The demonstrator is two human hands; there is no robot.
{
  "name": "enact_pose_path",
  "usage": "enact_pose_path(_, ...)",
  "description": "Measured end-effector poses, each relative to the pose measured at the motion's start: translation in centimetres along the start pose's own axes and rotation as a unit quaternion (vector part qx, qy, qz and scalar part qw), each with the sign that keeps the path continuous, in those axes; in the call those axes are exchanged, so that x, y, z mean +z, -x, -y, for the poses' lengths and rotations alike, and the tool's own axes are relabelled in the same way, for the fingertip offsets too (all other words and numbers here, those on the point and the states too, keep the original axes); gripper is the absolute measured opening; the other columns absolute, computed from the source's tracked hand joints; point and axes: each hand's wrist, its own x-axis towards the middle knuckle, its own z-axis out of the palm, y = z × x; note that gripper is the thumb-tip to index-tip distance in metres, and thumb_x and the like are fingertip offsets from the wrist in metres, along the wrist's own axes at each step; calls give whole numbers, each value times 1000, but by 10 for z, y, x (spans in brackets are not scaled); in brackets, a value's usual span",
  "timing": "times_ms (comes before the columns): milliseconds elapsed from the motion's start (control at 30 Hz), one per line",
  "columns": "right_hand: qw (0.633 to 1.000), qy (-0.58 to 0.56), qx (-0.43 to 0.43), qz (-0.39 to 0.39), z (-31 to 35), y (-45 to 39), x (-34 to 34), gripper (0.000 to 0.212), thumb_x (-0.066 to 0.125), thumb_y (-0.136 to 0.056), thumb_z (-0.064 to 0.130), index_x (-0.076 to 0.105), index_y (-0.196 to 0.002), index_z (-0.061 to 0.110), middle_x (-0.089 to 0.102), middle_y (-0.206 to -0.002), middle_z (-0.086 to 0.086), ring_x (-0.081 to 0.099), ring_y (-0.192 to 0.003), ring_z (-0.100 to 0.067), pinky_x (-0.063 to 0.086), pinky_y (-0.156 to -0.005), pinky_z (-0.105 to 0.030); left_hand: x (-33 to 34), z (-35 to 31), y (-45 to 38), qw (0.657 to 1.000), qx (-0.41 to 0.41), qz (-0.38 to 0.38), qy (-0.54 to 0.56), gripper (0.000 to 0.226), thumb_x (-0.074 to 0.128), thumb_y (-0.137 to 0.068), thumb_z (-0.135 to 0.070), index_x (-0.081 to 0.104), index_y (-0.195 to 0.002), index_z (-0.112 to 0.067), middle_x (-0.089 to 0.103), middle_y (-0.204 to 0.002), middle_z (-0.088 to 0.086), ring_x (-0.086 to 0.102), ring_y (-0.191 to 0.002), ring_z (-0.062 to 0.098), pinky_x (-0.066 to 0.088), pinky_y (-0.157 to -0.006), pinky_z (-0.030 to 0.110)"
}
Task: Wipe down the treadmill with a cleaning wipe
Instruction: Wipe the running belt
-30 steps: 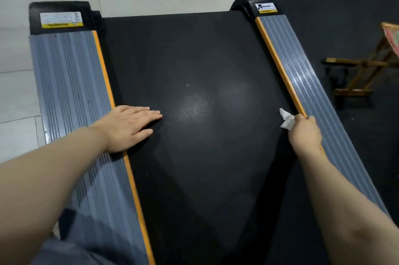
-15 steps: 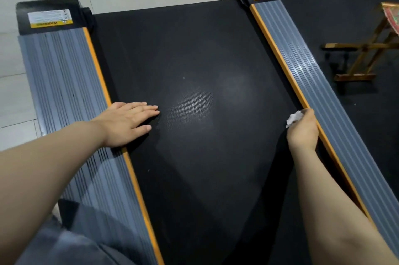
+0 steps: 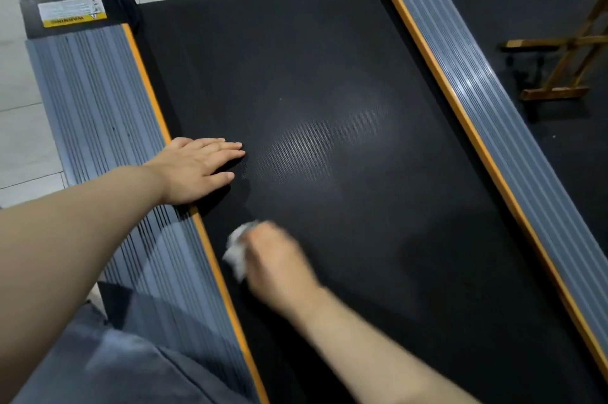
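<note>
The treadmill's black belt [image 3: 345, 91] runs between two grey ribbed side rails with orange edges, the left rail [image 3: 98, 101] and the right rail [image 3: 487, 101]. My left hand [image 3: 194, 168] lies flat with straight fingers across the left orange edge and onto the belt. My right hand [image 3: 276, 262], blurred by motion, grips a crumpled white wipe [image 3: 238, 250] against the belt close to the left rail, below my left hand.
A wooden folding stand [image 3: 566, 51] sits on the dark floor mat right of the treadmill. Pale floor tiles [image 3: 19, 114] lie to the left. Warning labels [image 3: 70, 12] mark the rail ends. My grey clothing [image 3: 98, 370] fills the lower left.
My right hand has swept the wipe across the belt from the right rail's orange edge to the left side. My left hand has stayed planted.
</note>
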Motion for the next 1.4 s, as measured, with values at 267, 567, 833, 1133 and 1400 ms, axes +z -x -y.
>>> enact_pose_path(267,982,168,81,-13,-135,-6,-99,41,50,-85,45,73,-100,16,66,-88,-1,61,-84,-20,46,-77,-32,0,-1,1,1000,-5,9,6,57,27,-102,-52,10,-155,-42,2,-161,-27,-3,-149,0,2,-119,36)
enact_pose_path(567,888,146,358,-250,-174,13,-132,15,53,-93,12,61,-83,6,61,-89,-19,57,-83,-34,44,-78,-38,-1,-3,3,1000,-9,17,4,56,29,-103,-51,9,-155,-43,3,-161,-26,-2,-150,1,2,-120,37)
enact_pose_path(833,985,28,-123,121,-21,43,1,16,52,-90,14,61,-101,8,57,-97,-10,54,-87,-28,47,-76,-37,2,-10,5,1000,-17,21,15,57,33,-105,-43,9,-156,-40,-3,-163,-22,-5,-150,3,0,-120,35)
enact_pose_path(1133,853,91,406,-316,-182,-23,-159,20,45,-94,5,60,-107,-2,56,-108,-23,56,-97,-39,34,-73,-29,5,-2,5,1000,11,-10,-24,58,32,-105,-38,5,-157,-37,-3,-164,-19,-1,-152,9,14,-118,38)
enact_pose_path(1400,997,36,-21,63,-3,-45,17,16,58,-84,4,56,-100,5,61,-90,-16,60,-79,-35,52,-70,-39,17,12,5,983,79,-149,78,66,47,-88,4,41,-150,-19,43,-153,2,43,-140,22,35,-113,41)
